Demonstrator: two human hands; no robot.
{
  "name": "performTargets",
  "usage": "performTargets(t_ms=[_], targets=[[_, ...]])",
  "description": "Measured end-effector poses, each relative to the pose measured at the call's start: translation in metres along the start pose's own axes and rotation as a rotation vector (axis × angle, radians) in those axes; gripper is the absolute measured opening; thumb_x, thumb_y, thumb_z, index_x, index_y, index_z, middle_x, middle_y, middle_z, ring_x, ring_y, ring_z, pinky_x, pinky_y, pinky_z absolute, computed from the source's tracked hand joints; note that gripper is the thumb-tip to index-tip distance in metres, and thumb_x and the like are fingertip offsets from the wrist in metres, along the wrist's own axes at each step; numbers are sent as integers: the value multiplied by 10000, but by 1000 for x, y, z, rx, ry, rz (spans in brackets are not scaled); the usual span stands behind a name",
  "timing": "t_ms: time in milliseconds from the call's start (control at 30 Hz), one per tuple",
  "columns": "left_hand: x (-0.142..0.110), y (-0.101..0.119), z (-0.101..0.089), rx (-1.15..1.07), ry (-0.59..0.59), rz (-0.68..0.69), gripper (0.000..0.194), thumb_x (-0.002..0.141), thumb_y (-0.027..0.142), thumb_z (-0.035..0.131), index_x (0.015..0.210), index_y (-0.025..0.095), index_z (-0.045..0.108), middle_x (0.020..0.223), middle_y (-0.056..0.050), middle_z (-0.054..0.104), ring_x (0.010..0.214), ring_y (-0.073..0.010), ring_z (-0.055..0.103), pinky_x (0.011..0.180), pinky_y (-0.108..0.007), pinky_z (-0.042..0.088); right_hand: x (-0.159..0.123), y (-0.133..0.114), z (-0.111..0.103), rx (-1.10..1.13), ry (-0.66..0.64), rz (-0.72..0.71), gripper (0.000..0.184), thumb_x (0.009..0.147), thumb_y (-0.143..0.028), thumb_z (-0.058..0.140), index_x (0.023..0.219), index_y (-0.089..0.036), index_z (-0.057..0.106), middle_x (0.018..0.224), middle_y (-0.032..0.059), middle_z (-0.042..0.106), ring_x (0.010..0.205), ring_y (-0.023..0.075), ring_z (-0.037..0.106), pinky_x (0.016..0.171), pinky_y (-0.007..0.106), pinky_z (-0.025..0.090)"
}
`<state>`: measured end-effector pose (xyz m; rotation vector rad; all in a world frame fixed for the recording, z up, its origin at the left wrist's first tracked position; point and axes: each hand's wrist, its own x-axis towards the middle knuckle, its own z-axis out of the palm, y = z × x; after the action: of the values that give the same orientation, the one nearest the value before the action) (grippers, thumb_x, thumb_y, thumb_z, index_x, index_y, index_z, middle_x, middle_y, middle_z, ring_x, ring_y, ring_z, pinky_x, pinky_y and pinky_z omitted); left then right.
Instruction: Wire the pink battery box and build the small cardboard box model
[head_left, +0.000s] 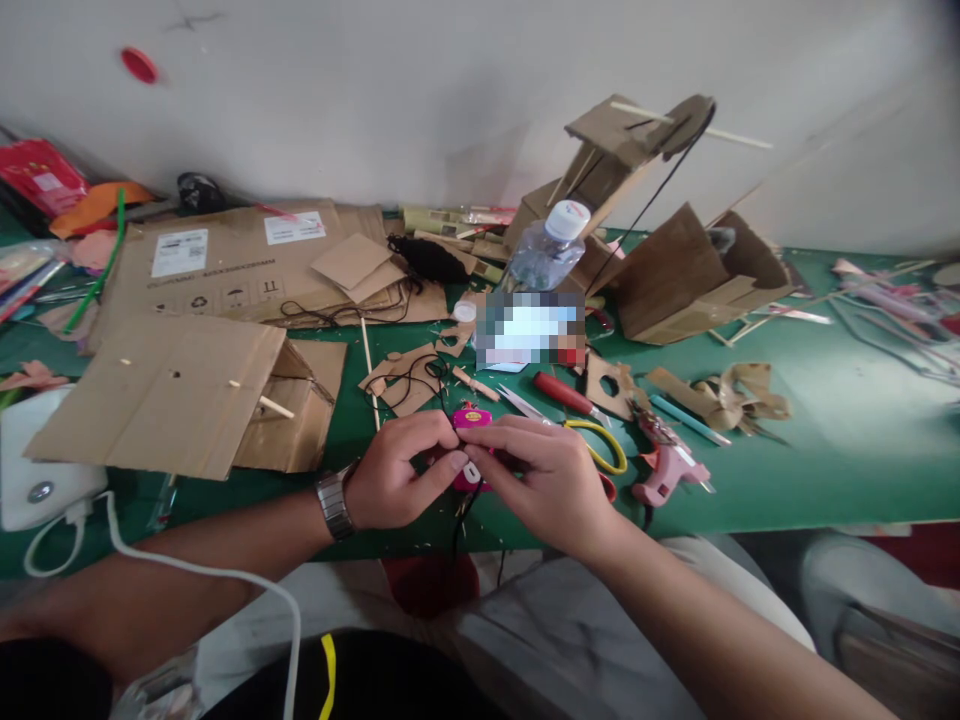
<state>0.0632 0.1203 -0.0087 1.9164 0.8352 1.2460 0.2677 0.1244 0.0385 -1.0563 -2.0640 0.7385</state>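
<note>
On the left of your green tabletop (pixel 810 475) you have a white device (pixel 34 485) with a white cable (pixel 225 572), just beside a folded cardboard structure (pixel 165 400). Beyond it lies a flat carton (pixel 232 235) bearing two white labels. Far of centre you see a clear bottle (pixel 546 258) with a white cap, and right of it an open cardboard box (pixel 664 285). Nearer you, yellow-handled scissors (pixel 619 450) and a red-handled tool (pixel 562 393) lie left of a pink glue gun (pixel 670 472). A light-blue pen (pixel 686 418) lies just beyond the gun.
</note>
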Motion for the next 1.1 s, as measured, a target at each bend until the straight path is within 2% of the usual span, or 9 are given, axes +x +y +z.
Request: performTargets(t_ms=[200, 400, 600, 767, 900, 1100], targets=[[-1, 0, 1, 43, -30, -2, 170, 995, 216, 649, 832, 188, 611, 760, 5, 605, 701, -118, 539, 650, -237, 416, 2, 3, 2, -84, 4, -91, 118, 964, -123, 663, 944, -175, 767, 808, 21, 728, 680, 113, 657, 626, 213, 510], [0, 1, 2, 37, -44, -4, 189, 1000, 233, 640, 817, 184, 625, 753, -1, 601, 693, -123, 536, 643, -246, 418, 1, 5, 5, -127, -54, -46, 97, 929, -117, 605, 883, -185, 657, 801, 7, 664, 668, 108, 575, 612, 213, 444], [1, 0, -1, 0, 19, -49, 106, 1005, 219, 604, 923, 188, 663, 801, -19, 639, 727, -144, 571, 672, -275, 446, 4, 0, -1, -11, -164, 140, 119, 936, -148, 555, 832, -203, 571, 682, -36, 571, 577, 97, 448, 555, 232, 345], [1, -2, 0, -11, 45, -109, 113, 1010, 238, 610, 922, 186, 658, 818, -23, 645, 740, -146, 578, 681, -278, 458, 4, -5, -2, 336, -294, 373, 169, 1018, -290, 532, 874, -206, 557, 677, -28, 578, 593, 107, 474, 555, 235, 371], [0, -4, 1, -28, 57, -137, 107, 1015, 248, 617, 935, 189, 658, 828, -23, 652, 740, -144, 582, 680, -275, 468, 5, -7, 0, 528, -289, 478, 249, 1023, -393, 566, 865, -202, 537, 664, -32, 535, 577, 101, 462, 526, 227, 370], [-3, -3, 0, -70, 118, -103, 58, 997, 238, 632, 963, 192, 644, 833, -23, 641, 735, -142, 573, 673, -270, 482, 7, -6, 1, 539, -229, 495, 238, 1002, -388, 599, 877, -190, 558, 675, -44, 512, 563, 83, 411, 510, 220, 330]])
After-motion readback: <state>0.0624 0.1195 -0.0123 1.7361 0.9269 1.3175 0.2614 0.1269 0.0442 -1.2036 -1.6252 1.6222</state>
